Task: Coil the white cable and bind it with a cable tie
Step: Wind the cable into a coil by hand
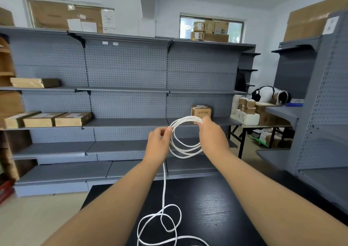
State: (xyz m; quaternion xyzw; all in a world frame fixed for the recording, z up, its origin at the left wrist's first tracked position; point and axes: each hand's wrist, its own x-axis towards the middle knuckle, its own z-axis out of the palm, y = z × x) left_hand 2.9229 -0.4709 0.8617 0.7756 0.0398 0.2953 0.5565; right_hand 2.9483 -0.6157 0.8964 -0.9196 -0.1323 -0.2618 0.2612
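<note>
My left hand (159, 138) pinches the white cable (164, 183); my right hand (211, 132) grips its loops. If either slackens, I expect the coil springs open, and the slack on the table (216, 208) may knot.

The white cable (163, 189) runs down onto the black table (216, 208) and leaves the picture at the bottom edge, so its ends cannot be seen. The right hand (211, 134) shows only its back, and its fingertips are hidden behind the coil. It also covers a lower corner of the small cardboard box (201, 111), whose print is too small to read.
</note>
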